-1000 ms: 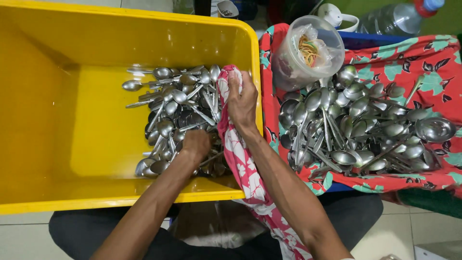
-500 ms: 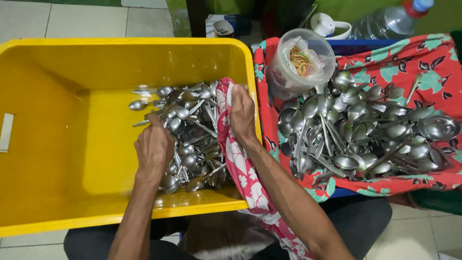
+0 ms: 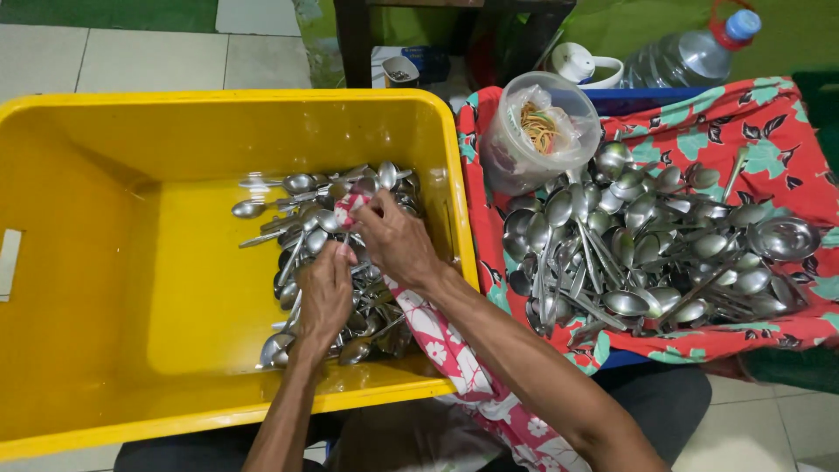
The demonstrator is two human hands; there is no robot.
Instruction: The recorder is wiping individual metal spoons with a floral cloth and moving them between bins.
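Wiping spoons dry over a yellow tub

Nearest us, our left hand (image 3: 325, 293) closes on a spoon (image 3: 291, 260); just beyond, our right hand (image 3: 395, 240) pinches the red floral cloth (image 3: 437, 336) around it. Under both hands wet spoons (image 3: 376, 315) remain; farther right lies a bigger wiped pile (image 3: 647, 245).

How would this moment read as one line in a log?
left hand: on spoons | right hand: gripping floral cloth | place: yellow tub

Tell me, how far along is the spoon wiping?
A large pile of spoons already lies on the red floral cloth to the right. The left hand and right hand work a spoon in the pink cloth. A smaller heap of spoons remains in the yellow tub.
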